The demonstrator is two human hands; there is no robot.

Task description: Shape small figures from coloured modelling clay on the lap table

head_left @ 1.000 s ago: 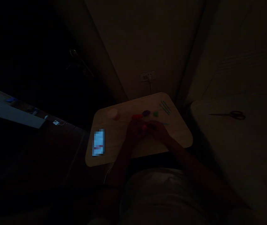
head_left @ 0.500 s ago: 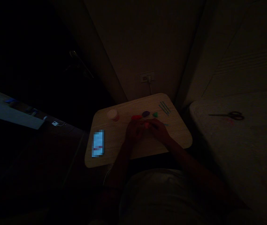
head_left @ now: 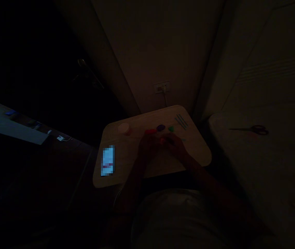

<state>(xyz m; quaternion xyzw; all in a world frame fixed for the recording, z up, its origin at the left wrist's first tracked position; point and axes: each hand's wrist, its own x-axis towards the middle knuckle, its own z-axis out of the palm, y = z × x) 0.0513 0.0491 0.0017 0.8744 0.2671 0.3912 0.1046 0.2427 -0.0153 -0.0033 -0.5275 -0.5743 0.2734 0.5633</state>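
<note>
Landmark: purple lump (head_left: 160,128), on the desk (head_left: 126,162)
Small red piece (head_left: 162,140): nearer the person than the lump, at both hands' fingertips
Left hand (head_left: 147,144): curled beside the piece; too dark to tell its grip
Right hand (head_left: 175,145): bent around the piece's other side; grip equally unclear
Red strip (head_left: 150,131): just left of the lump
Green piece (head_left: 171,128): right of it
Thin sticks (head_left: 181,121): farther right

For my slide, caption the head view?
In dim light, two hands work a red lump above a small table.
</note>
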